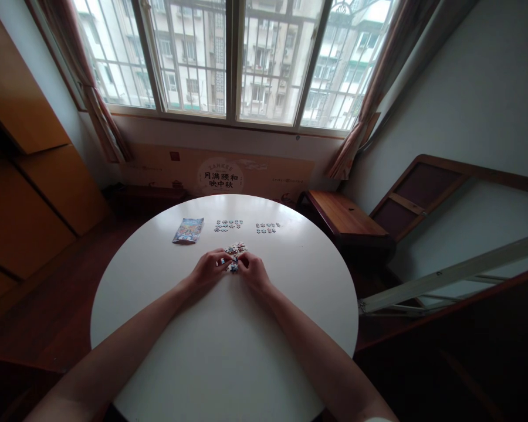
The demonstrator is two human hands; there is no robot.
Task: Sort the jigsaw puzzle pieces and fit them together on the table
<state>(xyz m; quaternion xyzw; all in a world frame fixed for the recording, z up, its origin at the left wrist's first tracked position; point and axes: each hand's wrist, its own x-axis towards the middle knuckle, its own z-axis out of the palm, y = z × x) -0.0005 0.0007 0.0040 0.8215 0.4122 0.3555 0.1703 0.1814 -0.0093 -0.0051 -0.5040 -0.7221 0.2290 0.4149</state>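
My left hand (210,268) and my right hand (252,271) rest close together on the round white table (229,351). Their fingertips pinch small jigsaw pieces (234,266) held between them. Just beyond the fingers lies a small heap of loose puzzle pieces (236,249). Farther back, two groups of pieces are laid out in rows, one group (228,225) in the middle and another group (267,228) to its right. A colourful puzzle packet (188,230) lies flat at the back left of the table.
A wooden bench (343,215) stands to the right of the table, below the curtain. A cardboard panel with printed characters (220,174) leans under the barred window (233,58). Wooden cabinets (30,193) fill the left wall. A slanted frame (444,275) lies at the right.
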